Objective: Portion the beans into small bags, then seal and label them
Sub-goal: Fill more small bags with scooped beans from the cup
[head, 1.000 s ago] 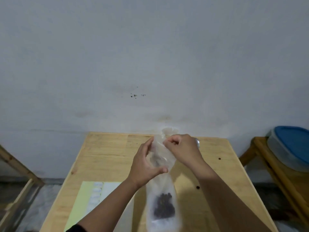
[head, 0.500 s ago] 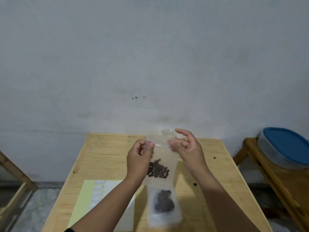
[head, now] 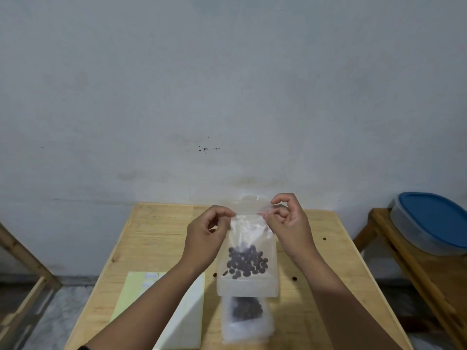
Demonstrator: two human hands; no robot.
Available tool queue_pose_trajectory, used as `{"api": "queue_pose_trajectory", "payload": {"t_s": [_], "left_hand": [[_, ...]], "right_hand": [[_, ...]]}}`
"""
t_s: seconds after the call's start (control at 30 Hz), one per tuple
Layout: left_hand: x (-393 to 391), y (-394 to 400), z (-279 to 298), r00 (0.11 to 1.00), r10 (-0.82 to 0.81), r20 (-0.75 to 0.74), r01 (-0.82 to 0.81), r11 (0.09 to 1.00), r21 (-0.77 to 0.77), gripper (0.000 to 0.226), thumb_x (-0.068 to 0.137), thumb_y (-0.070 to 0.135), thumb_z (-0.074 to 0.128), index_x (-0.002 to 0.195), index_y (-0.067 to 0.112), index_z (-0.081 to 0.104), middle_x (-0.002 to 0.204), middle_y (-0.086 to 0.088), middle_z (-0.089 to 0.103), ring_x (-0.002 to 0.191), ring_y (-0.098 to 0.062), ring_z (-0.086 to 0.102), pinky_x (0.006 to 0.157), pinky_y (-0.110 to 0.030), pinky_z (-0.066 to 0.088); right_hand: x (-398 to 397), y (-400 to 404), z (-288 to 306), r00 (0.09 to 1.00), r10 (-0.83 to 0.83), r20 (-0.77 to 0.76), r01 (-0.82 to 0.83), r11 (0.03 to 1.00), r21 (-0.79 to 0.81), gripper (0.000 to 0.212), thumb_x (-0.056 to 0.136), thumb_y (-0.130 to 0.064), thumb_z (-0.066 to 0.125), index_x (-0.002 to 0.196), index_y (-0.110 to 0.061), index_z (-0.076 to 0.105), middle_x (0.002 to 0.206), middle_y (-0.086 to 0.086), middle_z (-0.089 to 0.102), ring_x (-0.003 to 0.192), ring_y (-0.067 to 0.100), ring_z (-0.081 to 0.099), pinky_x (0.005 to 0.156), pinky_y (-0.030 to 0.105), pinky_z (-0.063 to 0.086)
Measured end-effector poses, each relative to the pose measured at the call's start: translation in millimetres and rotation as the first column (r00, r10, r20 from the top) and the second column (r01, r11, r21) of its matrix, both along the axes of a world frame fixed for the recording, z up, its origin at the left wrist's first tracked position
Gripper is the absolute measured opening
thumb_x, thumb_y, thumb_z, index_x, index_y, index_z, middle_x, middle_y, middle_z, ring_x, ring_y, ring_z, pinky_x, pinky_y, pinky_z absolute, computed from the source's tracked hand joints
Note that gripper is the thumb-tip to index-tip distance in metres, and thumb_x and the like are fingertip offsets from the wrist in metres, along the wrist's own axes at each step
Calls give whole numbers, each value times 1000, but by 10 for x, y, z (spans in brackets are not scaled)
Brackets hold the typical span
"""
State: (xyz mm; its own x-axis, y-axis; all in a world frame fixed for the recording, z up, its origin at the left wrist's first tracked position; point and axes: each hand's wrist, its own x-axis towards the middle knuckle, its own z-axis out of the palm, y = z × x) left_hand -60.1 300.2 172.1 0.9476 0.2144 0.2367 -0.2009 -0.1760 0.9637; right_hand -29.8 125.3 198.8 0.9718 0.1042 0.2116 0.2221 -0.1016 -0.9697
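Observation:
I hold a small clear bag (head: 249, 238) upright above the wooden table (head: 151, 238); dark beans (head: 246, 263) lie in its lower half. My left hand (head: 206, 236) pinches the bag's top left corner. My right hand (head: 290, 223) pinches the top right corner. The top strip stretches flat between my fingers. A second clear bag of beans (head: 246, 318) lies flat on the table under the held one. A yellow label sheet (head: 141, 294) lies at the near left, partly hidden by my left forearm.
A few loose beans (head: 324, 239) dot the table's right side. A clear container with a blue lid (head: 434, 221) sits on a wooden rack (head: 404, 263) at the right. Another wooden frame (head: 25, 261) stands at the left. A grey wall is behind the table.
The bag was bunched at its neck between both hands; now it hangs flat with one hand at each top corner, and the beans have settled lower in it.

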Motion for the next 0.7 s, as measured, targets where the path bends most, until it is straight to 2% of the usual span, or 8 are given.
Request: {"api": "queue_pose_trajectory", "payload": {"t_s": [0.1,0.17,0.33,0.47,0.6,0.7], "left_hand": [[16,75,59,998,-56,-39,56,998,-13,16,88,10,63,85,23,71,83,13,70,78,-6,62,72,-22,47],[35,129,72,998,-60,-36,59,998,-20,13,88,14,65,86,25,72,83,11,71,77,-7,61,70,-19,46],[31,152,92,999,-18,-32,16,997,-80,16,86,15,67,87,29,73,83,10,73,76,-4,63,70,-17,47],[17,147,65,998,62,-13,-63,992,-106,21,84,12,69,81,33,74,69,-5,67,65,-9,54,63,-19,43],[-20,193,79,996,92,9,-92,993,-71,21,85,11,67,84,32,72,73,1,71,66,-8,59,65,-19,46],[-68,281,75,998,70,1,-70,997,-13,19,88,11,65,91,29,72,69,8,69,63,-1,58,64,-14,45]], "right_hand": [[5,19,20,999,42,19,-41,999,-13,15,84,3,61,83,-12,63,75,1,62,64,5,54,60,17,44],[12,35,32,997,72,-3,-72,997,0,8,83,0,65,84,-7,67,77,-3,64,64,1,56,60,12,44],[46,86,30,997,69,-20,-69,998,5,13,81,-4,68,80,-17,69,84,5,69,69,8,61,62,15,46],[47,182,29,999,38,-12,-38,999,27,20,79,2,69,75,-18,68,78,2,67,67,10,61,64,14,48],[38,304,-32,999,-8,-31,9,999,41,22,80,3,67,75,-19,68,75,-3,66,65,7,60,63,15,48],[8,383,-83,997,30,-67,-28,999,28,20,82,-2,66,79,-21,68,76,-4,68,67,6,63,60,15,48]]}}
